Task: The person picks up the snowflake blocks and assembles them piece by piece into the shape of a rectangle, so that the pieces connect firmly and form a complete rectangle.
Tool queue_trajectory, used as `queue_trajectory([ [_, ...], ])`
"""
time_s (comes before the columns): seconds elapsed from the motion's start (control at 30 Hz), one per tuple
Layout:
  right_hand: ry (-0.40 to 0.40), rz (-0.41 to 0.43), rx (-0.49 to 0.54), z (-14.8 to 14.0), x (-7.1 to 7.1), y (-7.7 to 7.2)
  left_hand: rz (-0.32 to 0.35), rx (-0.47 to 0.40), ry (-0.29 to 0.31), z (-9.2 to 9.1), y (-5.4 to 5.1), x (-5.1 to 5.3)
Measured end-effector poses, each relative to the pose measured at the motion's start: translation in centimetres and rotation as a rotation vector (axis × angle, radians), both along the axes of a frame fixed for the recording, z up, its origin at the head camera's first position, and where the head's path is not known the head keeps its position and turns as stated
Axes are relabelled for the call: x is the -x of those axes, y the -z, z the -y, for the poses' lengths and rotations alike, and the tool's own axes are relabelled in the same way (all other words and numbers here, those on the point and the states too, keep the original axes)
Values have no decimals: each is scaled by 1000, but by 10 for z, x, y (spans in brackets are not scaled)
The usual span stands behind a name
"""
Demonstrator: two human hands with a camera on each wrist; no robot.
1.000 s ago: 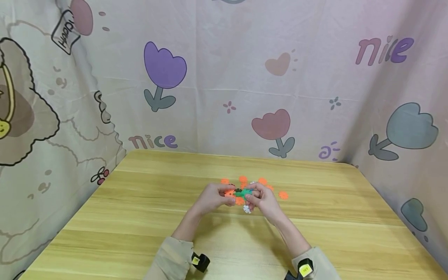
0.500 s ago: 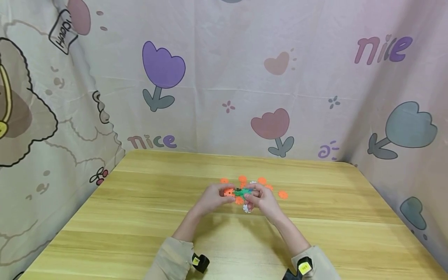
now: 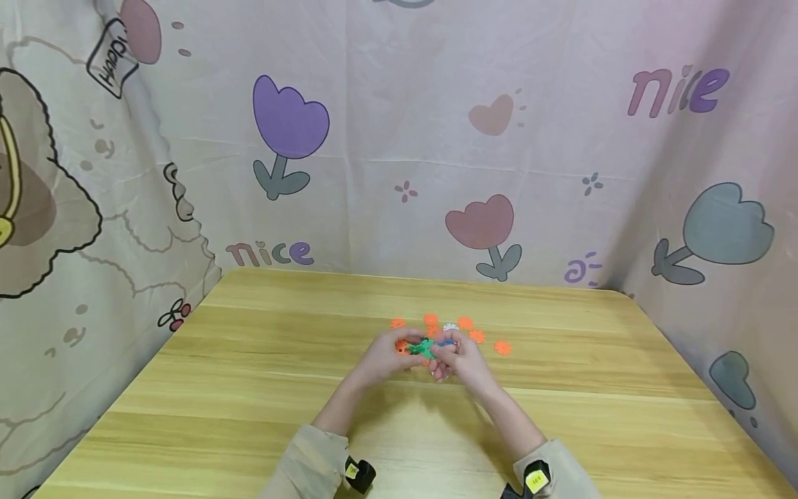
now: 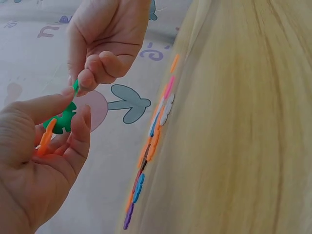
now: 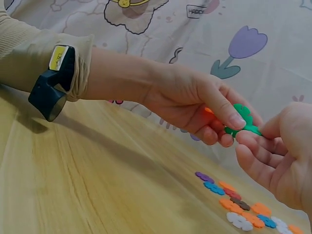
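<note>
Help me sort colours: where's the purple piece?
In the right wrist view, the purple piece lies on the table, leftmost of the flower-shaped pieces, beside a blue piece.

Soft shadows across the table (image 3: 430,443)

green piece (image 4: 62,120), orange piece (image 4: 46,138) in left fingers (image 4: 79,141)

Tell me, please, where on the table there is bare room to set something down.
The wooden table is bare from its left edge to the left hand, right of the rightmost orange disc, and between the forearms. Crowded: just beyond both hands, where other notched discs lie.
</note>
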State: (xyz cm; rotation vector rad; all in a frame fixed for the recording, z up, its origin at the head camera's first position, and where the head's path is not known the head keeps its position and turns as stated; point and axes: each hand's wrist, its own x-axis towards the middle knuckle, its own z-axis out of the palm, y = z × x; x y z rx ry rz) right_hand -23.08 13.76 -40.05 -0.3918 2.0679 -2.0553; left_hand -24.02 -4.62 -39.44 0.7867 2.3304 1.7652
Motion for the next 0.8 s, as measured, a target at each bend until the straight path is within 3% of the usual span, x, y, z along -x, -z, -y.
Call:
queue_trajectory([
  [0.2,23,26,20,1,-1,1,19,-9,15,1,-24,-16],
  [0.47,-9,37,33,1,0,2,45,-1,5,0,-24,-18],
  [0.57,10,6,0,-2,3,2,48,-7,-10,1,-22,-14],
  [0.8,112,-53,-177,-19,13,11,75,-25,-61,12,2,6],
])
